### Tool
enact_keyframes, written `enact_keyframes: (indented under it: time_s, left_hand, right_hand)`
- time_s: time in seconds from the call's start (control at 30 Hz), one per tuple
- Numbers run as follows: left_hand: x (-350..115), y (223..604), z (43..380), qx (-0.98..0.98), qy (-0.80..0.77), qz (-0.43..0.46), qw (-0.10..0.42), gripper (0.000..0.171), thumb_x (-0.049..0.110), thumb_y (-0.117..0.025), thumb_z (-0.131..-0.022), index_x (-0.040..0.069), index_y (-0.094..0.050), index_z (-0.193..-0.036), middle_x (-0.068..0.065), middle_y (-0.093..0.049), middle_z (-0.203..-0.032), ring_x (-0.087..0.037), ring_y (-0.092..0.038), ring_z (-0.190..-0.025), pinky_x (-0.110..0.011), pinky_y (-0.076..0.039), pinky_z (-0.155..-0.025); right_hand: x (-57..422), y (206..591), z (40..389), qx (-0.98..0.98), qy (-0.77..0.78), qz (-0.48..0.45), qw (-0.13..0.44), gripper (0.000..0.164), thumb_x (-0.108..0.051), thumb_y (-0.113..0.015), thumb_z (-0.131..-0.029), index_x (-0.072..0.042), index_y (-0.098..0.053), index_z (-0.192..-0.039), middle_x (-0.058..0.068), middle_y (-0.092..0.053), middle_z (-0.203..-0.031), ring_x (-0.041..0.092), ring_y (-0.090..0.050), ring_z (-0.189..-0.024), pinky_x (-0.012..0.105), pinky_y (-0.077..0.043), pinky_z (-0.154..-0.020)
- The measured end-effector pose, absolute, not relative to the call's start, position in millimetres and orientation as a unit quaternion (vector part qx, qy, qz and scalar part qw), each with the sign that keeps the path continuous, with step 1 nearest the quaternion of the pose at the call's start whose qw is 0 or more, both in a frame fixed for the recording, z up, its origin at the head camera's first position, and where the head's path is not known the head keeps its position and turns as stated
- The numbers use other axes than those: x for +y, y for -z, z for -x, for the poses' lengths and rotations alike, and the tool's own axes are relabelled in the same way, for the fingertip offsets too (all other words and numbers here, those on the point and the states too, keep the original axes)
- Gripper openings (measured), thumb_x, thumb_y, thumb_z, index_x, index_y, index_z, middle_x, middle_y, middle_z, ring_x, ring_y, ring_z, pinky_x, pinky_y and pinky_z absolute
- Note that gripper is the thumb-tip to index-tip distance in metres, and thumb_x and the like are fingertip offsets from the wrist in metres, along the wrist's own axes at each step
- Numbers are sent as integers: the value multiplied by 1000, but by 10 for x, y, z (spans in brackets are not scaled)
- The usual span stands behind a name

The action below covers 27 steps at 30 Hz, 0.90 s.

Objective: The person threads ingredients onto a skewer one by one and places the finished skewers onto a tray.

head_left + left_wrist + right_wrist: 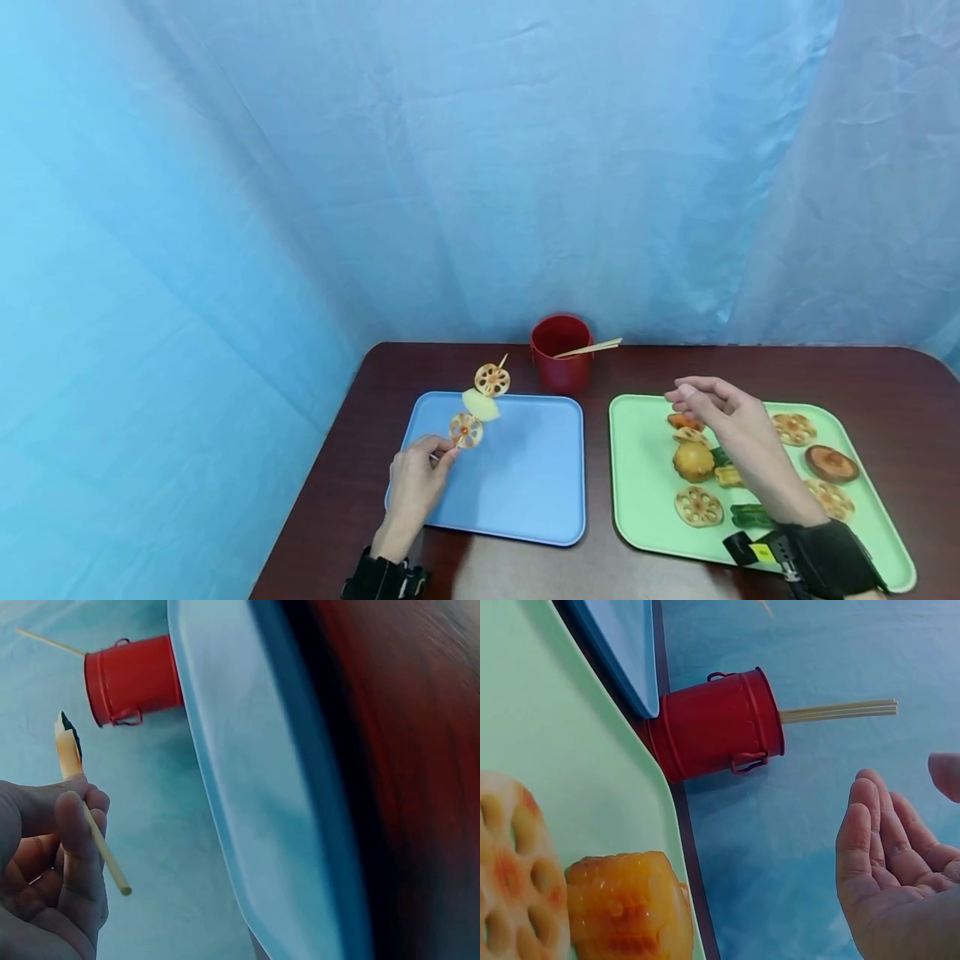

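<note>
- While the left hand [420, 479] pinches the skewer [109, 851] near its lower end between thumb and fingers, the shaft's bare end projects below the grip.
- Skewer position: raised above the left side of the blue tray [525, 475], its tip pointing away from the person.
- Right hand [738, 425]: holds nothing; fingers loosely extended, thumb apart, above the green tray [645, 483].
- Handling (judged): the skewer should be light and stiff but thin, liable to snap under side load. The threaded pieces look light, with a smooth surface that may slip or turn.
- Grip point (judged): take the bare shaft below the lowest piece; steady pieces by their rims, clear of the tip.
- Count, on the skewer: two lotus slices [492, 380], one pale piece [481, 405] between them.
- Count, on the green tray: three plainly visible lotus slices [699, 507], one round brown slice [832, 463], one yellow scalloped piece [693, 461], two visible green pieces [752, 516]; the right forearm may hide more.
- Count, elsewhere: one red bucket [566, 375]; its spare sticks [840, 712] overlap, exact number not readable.
</note>
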<state>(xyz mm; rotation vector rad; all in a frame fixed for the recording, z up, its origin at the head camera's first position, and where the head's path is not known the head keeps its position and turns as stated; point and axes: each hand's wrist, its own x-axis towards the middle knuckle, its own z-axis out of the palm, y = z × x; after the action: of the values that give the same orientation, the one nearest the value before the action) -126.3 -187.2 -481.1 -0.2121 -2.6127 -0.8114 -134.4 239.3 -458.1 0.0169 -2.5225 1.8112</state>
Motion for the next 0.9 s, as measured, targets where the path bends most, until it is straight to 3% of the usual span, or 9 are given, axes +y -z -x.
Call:
enact_keyframes:
  time_s: [0.43,0.7,0.8,0.9]
  left_hand:
    - [-2104,4864,1247,-953,248,22,170,8,6,-85,-84,7,-76,-85,1,-68,-72,-12,-63,-62,-33,-51,-58]
    - [-2259,4877,1249,-967,235,-27,96,9,5,-81,-87,5,-74,-82,1,-65,-69,-10,-59,-59,-33,-50,-56]
    - [-2319,4892,1267,-970,227,-27,86,11,5,-81,-87,4,-72,-80,1,-64,-68,-9,-57,-57,-32,-48,-54]
    - [-2366,4908,1281,-972,219,-23,84,11,4,-81,-87,3,-72,-80,0,-64,-67,-10,-57,-57,-31,-47,-53]
  right_hand:
    - [2332,4563,1342,-816,-578,-5,11,51,-48,-54,-106,-12,-55,-143,-2,-72,-120,8,-69,-103,24,-54,-86]
    - [2300,4558,1335,-810,-587,-12,3,52,-48,-53,-106,-11,-55,-143,2,-71,-123,9,-69,-103,26,-55,-88]
    - [2294,4564,1338,-809,-587,-12,-1,52,-49,-53,-106,-11,-55,-143,5,-71,-126,8,-68,-104,37,-48,-99]
    - [2295,4571,1344,-804,-595,-10,-6,54,-50,-54,-105,-12,-55,-143,6,-70,-126,8,-68,-104,57,-33,-106]
